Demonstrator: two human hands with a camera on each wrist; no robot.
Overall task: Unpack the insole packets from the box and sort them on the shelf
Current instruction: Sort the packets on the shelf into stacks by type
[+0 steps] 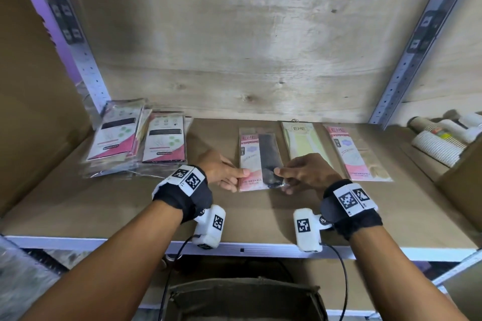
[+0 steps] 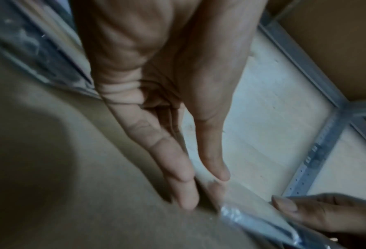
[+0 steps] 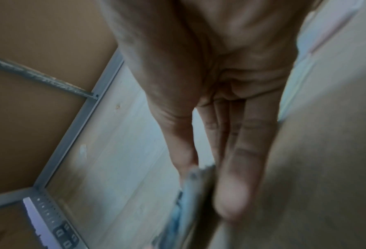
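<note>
Now both hands pinch the black insole packet at its near end

Plainly the packet with the black insole [image 1: 260, 161] lies flat on the shelf [image 1: 78, 216], about midway along it and nearer the front edge than the back board. It looks light and thin: a clear glossy sleeve over a printed card, so I'd judge it bendy, a little slippery, and not fragile. The near corners seem the sensible place to take it, and that is where it is taken. The left hand [image 1: 221, 169] has thumb on top and fingers beneath the near left corner; the left wrist view shows thumb and fingers [image 2: 184, 190] closed together on the edge. The right hand [image 1: 305, 172] clamps the near right corner the same way, thumb over, fingers under.

Toward the right end lie a pale yellow packet [image 1: 302, 141] and a pink packet [image 1: 352, 154], each apart from its neighbour. At the left end, near the back corner, sits an overlapping heap of packets [image 1: 135, 138]. Below the front edge the open box [image 1: 245, 297] waits
</note>
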